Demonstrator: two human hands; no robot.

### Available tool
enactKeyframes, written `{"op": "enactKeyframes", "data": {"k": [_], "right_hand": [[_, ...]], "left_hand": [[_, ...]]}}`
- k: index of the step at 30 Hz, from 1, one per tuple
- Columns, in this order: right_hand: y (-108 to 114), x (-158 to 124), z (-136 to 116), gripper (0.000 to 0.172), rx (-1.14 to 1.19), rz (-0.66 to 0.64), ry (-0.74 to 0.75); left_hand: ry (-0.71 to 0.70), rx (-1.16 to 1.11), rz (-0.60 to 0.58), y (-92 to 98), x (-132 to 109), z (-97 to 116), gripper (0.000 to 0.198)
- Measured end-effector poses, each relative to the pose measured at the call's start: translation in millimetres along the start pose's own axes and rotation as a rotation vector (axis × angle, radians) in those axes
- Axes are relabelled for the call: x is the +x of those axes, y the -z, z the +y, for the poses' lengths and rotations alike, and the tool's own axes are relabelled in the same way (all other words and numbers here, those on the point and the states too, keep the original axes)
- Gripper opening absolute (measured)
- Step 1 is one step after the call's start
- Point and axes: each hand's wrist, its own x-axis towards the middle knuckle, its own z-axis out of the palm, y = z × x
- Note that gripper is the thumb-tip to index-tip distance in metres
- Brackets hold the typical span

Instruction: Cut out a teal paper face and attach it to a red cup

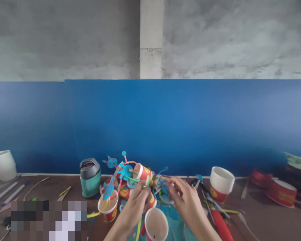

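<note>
My left hand (138,201) is closed in a pinch on a thin pale green strip (147,181), which sticks up past the thumb. To its right, my right hand (187,197) has curled fingers pressed together; the fingertips are slightly blurred, and whatever they hold is hidden. Below and between both hands stands an open paper cup (156,223). Behind the left hand lies a tipped red-and-white paper cup (142,172) beside blue paper cutouts (125,171) with orange and green strips. Another cup (107,207), carrying a blue cat-like cutout (108,190), is on the left.
A teal lidded container (90,178) stands at left near the blue wall panel (165,124). Stacked cups (221,184) and a red tube-like object (222,225) are on the right. Markers (15,193) lie far left, and a cut red cup piece (281,193) sits far right.
</note>
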Motion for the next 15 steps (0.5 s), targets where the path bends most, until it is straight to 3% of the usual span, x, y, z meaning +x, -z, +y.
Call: {"op": "enactKeyframes", "data": {"k": [8, 15], "right_hand": [[-11, -3, -13, 0.035, 0.555, -0.051, -0.179], [-14, -8, -15, 0.034, 0.623, -0.075, -0.230]], "left_hand": [[0.145, -0.085, -0.228, -9.7, 0, -7, 0.034], [0.160, -0.128, -0.388, -10.7, 4, -13, 0.039]]}}
